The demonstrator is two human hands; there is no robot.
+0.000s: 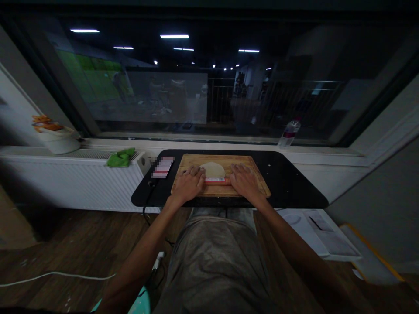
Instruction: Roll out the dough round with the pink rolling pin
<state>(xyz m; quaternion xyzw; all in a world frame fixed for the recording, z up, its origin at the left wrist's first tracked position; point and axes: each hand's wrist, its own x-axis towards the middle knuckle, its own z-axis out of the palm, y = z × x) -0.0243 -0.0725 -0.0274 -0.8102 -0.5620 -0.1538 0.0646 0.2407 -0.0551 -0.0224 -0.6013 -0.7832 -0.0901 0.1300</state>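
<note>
A pale, flattened round of dough [212,169] lies on a wooden cutting board [242,160]. Across its near edge runs a rolling pin [216,181] with a printed label on its middle. My left hand [187,183] is over the left end of the pin, fingers bent and pointing forward. On the right end rests my right hand [244,179], its palm on the pin and its fingers reaching ahead over the board. Both hands cover the pin's ends, so only the middle part shows between them.
The board sits on a black tabletop [291,183] by a window. A phone [163,167] lies left of the board. A plastic bottle [289,134] stands on the sill. A green cloth [120,158] and a white tub [59,140] are on the radiator [98,185].
</note>
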